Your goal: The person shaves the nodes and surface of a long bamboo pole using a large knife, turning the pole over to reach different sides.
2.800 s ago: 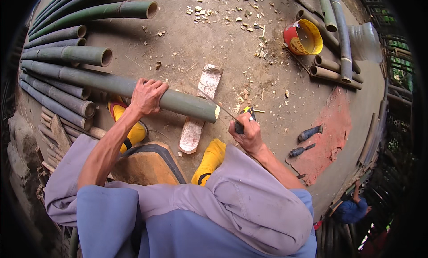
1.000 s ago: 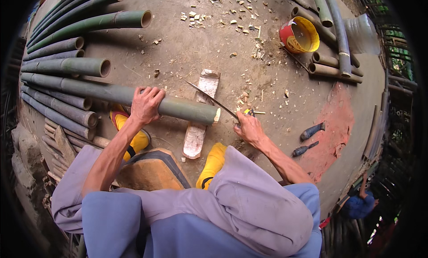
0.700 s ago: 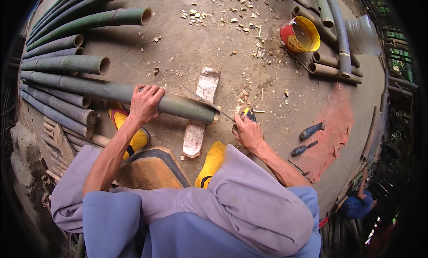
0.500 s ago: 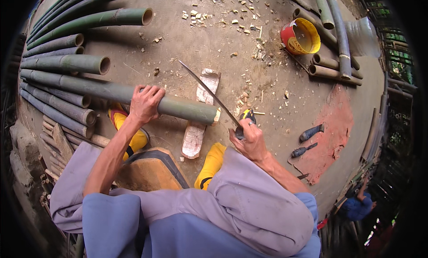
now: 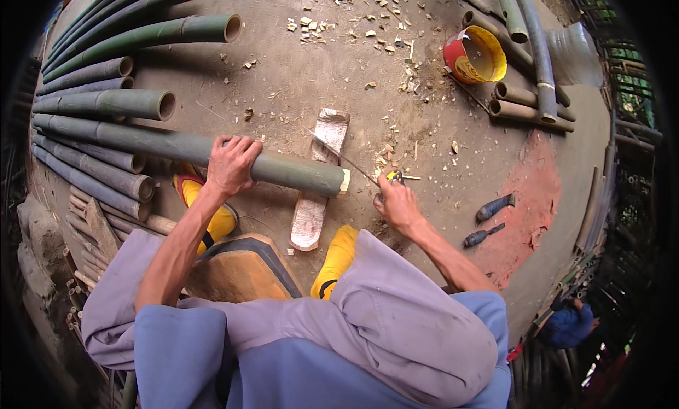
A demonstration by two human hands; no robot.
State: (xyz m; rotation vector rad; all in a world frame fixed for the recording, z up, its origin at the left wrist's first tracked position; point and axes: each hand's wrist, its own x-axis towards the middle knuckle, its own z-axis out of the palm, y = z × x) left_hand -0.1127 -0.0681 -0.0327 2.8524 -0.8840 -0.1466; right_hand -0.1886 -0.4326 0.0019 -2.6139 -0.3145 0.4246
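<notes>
Chip-strewn ground (image 5: 339,69) — left hand (image 5: 233,166) clamped on a bamboo pole (image 5: 300,173), right hand (image 5: 398,205) closed round a knife (image 5: 344,157).

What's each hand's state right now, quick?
Left hand: closed over the green bamboo pole, holding it.
Right hand: closed, holding a long-bladed knife.

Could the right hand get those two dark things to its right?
Probably: only ground shows between the right hand and the dark things, but it grips a long blade, which would likely need setting down first.
</notes>
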